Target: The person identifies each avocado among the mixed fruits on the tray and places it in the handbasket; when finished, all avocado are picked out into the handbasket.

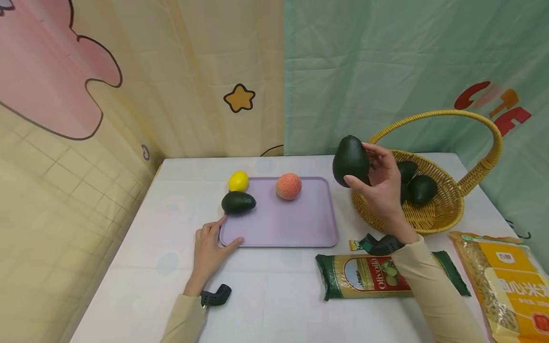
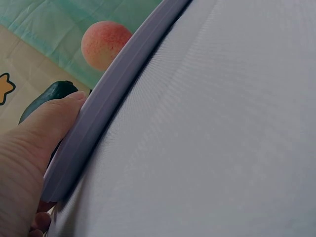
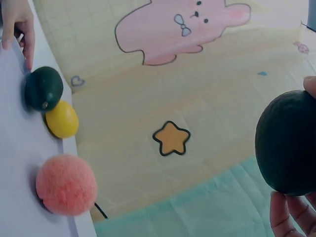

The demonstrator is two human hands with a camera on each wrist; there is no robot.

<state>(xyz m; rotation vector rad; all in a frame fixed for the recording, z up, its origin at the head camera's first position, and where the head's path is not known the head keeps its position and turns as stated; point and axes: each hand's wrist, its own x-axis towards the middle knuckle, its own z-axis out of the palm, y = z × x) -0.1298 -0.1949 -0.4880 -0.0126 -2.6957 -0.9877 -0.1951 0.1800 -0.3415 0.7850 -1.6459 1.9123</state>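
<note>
My right hand (image 1: 383, 183) grips a dark green avocado (image 1: 350, 161) in the air, at the left side of the wicker basket (image 1: 433, 227). In the right wrist view, fingertips (image 3: 281, 212) wrap the avocado's lower side. My left hand (image 1: 210, 251) holds the near left corner of a lilac tray (image 1: 291, 228), its thumb (image 2: 54, 118) on the rim in the left wrist view. On the tray, another avocado (image 1: 238, 203) lies just beyond that hand. A yellow lemon (image 1: 238, 181) sits behind it at the back left corner, and a peach (image 1: 289, 186) rests near the back edge.
Several avocados (image 1: 422, 189) lie in the basket, whose tall handle (image 1: 446, 113) arches over it. Under my right forearm is an Olivoila packet (image 1: 356, 277). A yellow bag (image 1: 506, 286) lies at the right table edge. Curtains (image 1: 193, 71) hang behind the table.
</note>
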